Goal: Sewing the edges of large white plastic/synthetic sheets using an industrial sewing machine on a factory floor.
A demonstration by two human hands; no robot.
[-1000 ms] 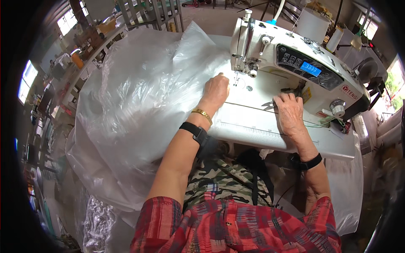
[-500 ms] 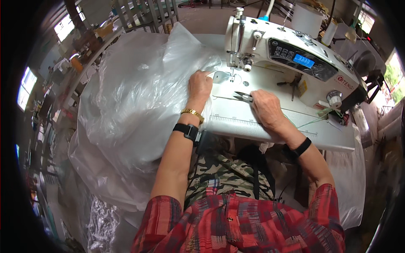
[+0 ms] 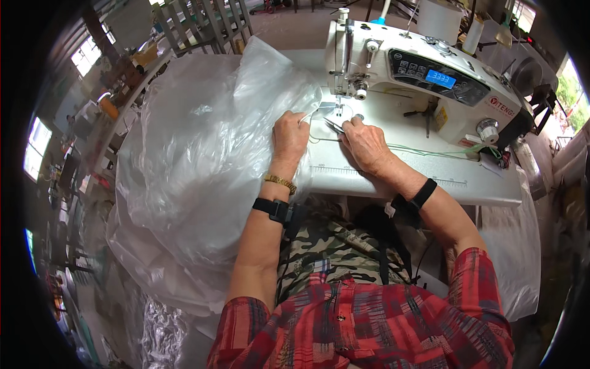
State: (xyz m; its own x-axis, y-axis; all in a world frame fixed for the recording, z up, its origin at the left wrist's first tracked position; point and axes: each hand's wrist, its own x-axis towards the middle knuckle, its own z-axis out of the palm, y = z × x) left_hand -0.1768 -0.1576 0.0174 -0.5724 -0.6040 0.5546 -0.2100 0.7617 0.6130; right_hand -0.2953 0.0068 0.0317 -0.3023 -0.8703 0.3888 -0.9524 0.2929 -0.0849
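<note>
One left hand, just off centre toward 12 o'clock: fingers curled, pinching the edge of the plastic sheeting. One right hand, 2 o'clock: closed round the snips, handles hidden by the fingers; blades aimed at 10 o'clock, tips near the presser foot; whether they are parted cannot be told.

Plastic sheeting, one expanse: translucent, whitish, crumpled; spread from 7 to 11 o'clock, its inner edge beside the needle area.

Sewing machine, one: white, 1 o'clock, with a lit blue display and a handwheel at 2:30. Machine bed: pale, ruler marks along its near edge. Green threads, several: loose across the bed toward 3 o'clock.

Wristwear, three: gold bracelet and black strap on the left forearm; black band on the right. Chair, one: grey, slatted, 11 o'clock.
</note>
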